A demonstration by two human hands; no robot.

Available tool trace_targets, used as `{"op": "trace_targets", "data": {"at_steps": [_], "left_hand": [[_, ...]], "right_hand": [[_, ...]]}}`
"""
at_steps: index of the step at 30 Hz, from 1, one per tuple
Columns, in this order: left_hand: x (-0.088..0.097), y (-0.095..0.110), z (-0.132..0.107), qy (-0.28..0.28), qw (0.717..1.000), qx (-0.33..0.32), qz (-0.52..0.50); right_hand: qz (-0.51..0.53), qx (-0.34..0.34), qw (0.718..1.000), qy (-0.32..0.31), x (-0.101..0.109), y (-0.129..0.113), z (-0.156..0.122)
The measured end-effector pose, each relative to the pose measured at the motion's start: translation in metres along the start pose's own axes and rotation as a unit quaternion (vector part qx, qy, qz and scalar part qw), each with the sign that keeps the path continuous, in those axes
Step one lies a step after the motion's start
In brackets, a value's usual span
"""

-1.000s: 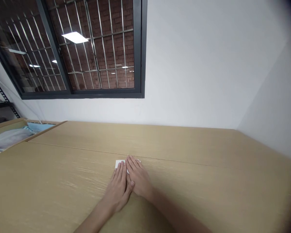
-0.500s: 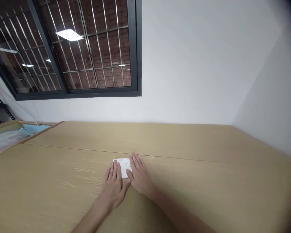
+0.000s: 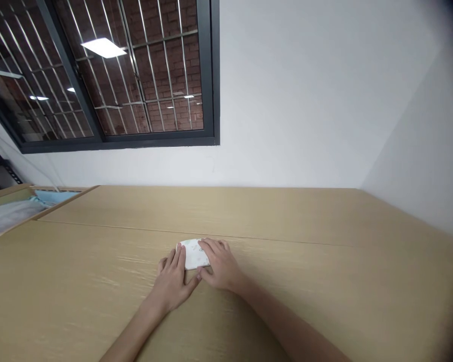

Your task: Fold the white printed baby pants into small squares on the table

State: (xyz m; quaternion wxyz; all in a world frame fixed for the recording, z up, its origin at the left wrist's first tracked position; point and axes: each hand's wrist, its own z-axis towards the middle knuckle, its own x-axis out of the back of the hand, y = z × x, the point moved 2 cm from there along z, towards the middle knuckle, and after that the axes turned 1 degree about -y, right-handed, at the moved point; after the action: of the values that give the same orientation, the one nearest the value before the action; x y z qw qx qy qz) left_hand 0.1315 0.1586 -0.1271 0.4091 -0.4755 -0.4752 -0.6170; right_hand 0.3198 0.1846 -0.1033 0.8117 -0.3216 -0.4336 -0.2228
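A small folded white cloth [image 3: 194,254] with a faint print lies on the light wooden table [image 3: 324,281], near its middle. My left hand [image 3: 172,283] rests flat on the table with its fingers stretched out along the cloth's left edge. My right hand [image 3: 219,265] lies over the cloth's right side, fingers curled onto its top and thumb at its near edge. Both forearms reach in from the bottom of the view.
A wooden tray or box [image 3: 11,213] holding pale blue and white fabric stands at the far left. A white wall and a barred dark-framed window [image 3: 109,75] rise behind the table. Another white wall closes off the right side.
My two hands, pressed together over the cloth a second ago, have drawn apart. More of the white cloth shows between them, and my right fingers have curled onto it.
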Motion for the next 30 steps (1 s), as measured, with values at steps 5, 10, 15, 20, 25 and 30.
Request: {"op": "trace_targets", "data": {"at_steps": [5,10,15,20,25,30], "left_hand": [[-0.004,-0.003,0.003,0.047,0.998,-0.011,-0.028],[-0.001,-0.005,0.009,0.123,0.99,-0.017,-0.063],[0.022,-0.005,0.008,0.181,0.98,-0.005,-0.082],[0.026,-0.001,0.004,0.093,0.936,0.024,-0.339],[0.014,0.012,-0.003,0.05,0.902,0.054,-0.426],[0.009,0.022,-0.011,0.014,0.928,0.051,-0.369]], "right_hand": [[0.034,0.003,0.999,-0.017,-0.005,0.016,0.001],[0.08,-0.02,0.996,0.027,-0.016,0.034,0.006],[0.292,-0.109,0.945,0.1,-0.007,0.04,0.019],[0.504,-0.273,0.808,0.134,0.007,0.042,0.025],[0.447,-0.364,0.812,0.091,0.01,0.047,0.021],[0.443,-0.339,0.827,0.073,0.007,0.052,0.016]]}}
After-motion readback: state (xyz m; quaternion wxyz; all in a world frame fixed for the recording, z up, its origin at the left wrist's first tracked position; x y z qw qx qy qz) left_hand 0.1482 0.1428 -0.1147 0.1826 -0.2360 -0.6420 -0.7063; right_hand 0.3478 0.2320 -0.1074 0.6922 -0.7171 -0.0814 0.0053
